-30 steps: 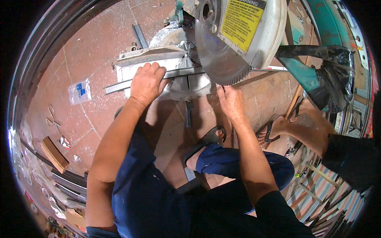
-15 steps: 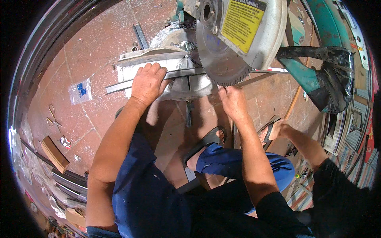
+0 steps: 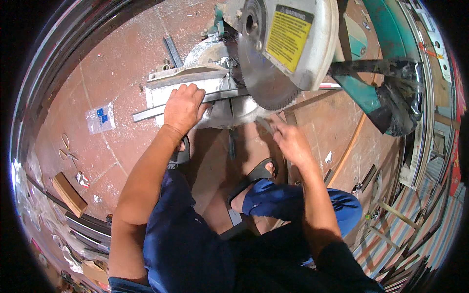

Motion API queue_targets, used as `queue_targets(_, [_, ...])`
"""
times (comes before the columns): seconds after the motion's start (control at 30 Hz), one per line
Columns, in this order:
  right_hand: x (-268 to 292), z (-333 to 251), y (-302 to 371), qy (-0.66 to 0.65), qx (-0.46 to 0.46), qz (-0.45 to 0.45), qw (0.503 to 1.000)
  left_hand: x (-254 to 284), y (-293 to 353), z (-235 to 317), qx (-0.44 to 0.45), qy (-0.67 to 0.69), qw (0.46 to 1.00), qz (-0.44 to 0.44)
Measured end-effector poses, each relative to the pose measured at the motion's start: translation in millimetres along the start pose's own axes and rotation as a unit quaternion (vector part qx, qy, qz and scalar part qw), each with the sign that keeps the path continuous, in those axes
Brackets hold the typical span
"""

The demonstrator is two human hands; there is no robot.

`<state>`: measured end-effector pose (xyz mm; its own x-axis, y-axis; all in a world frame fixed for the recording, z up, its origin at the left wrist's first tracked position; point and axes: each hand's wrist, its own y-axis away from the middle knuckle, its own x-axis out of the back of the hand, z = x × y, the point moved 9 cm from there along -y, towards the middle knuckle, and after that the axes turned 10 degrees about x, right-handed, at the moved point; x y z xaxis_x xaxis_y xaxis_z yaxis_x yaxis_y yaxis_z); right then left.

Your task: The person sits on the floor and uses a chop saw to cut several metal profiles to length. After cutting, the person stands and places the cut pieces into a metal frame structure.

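Observation:
My left hand (image 3: pixel 183 110) is closed over a long grey metal profile (image 3: pixel 149 114), pressing it against the fence of a miter saw. The profile lies across the saw's round table (image 3: pixel 244 106), and its right part passes behind the toothed blade (image 3: pixel 268 80). The blade is raised above the table beside a white guard (image 3: pixel 317 53). Below the blade, my right hand (image 3: pixel 293 143) is closed around a short, thin grey strip (image 3: pixel 264 125) that points toward the table's front edge. The strip's exact kind is unclear.
The saw's green body with a black-taped handle (image 3: pixel 403 107) stands at the right. Scissors (image 3: pixel 67 149), a clear plastic bag (image 3: pixel 100 118) and a brown block (image 3: pixel 70 194) lie on the tiled floor at left. Long profiles (image 3: pixel 90 229) lie at lower left.
My right hand has drawn back from the table's edge toward me, and a thin strip now shows in it. Another person's arm and foot at the right have left the view. My left hand stays on the profile.

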<state>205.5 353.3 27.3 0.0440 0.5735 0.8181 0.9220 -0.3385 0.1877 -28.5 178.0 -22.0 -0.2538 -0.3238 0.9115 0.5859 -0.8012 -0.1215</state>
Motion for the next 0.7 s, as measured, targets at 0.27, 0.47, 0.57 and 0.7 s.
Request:
queue_targets(0.27, [-145, 55, 93, -0.365, -0.288, -0.210, 0.860, 9, 5, -1, 0.004, 0.051, 0.997, 0.050])
queue_targets(0.47, [-159, 80, 119, -0.230, -0.361, -0.289, 0.857, 16, 87, 28, -0.101, 0.013, 0.994, -0.039])
queue_targets(0.57, [-134, 80, 96, -0.164, -0.322, -0.206, 0.909, -14, 140, 0, -0.032, 0.070, 0.982, -0.173])
queue_targets(0.7, [-104, 81, 79, -0.215, -0.305, -0.037, 0.927, -47, 175, -25, -0.051, 0.028, 0.966, -0.250])
